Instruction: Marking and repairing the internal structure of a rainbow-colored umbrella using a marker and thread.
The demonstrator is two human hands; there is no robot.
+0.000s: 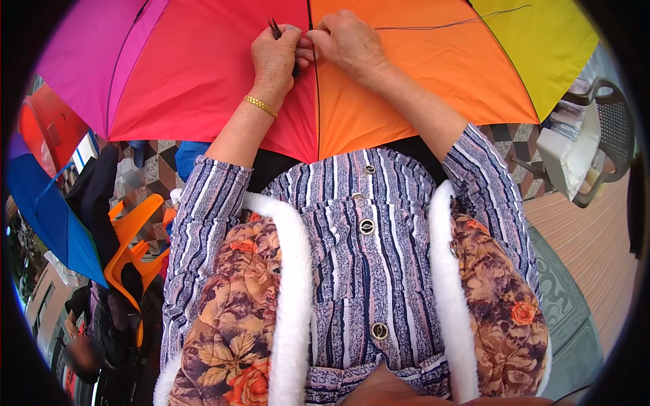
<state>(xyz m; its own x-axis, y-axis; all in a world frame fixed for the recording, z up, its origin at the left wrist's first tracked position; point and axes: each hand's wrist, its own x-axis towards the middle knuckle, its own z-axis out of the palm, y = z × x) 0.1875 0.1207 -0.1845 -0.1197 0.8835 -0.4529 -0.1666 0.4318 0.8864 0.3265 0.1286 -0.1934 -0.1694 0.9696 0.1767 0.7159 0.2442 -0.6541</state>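
Note:
A multicoloured umbrella canopy lies spread in front of me, with a red panel [203,74] and an orange panel [426,78] meeting at a dark rib [315,101]. Over the red panel, near that rib, my left hand [276,57] is closed around small dark scissors [275,29], whose pointed tips stick up past the thumb. My right hand [349,44] pinches at the rib, its fingertips close to those of the left. What lies between them is too small to make out. A dark thread [440,27] trails from beside the right hand across the orange panel toward the yellow one.
To the left are a blue umbrella [57,216], an orange plastic chair [132,250] and a red chair [51,128]. At right, a white box [569,145] with thin items sits on a dark chair [613,115]. Patterned tiles [156,166] show below the canopy.

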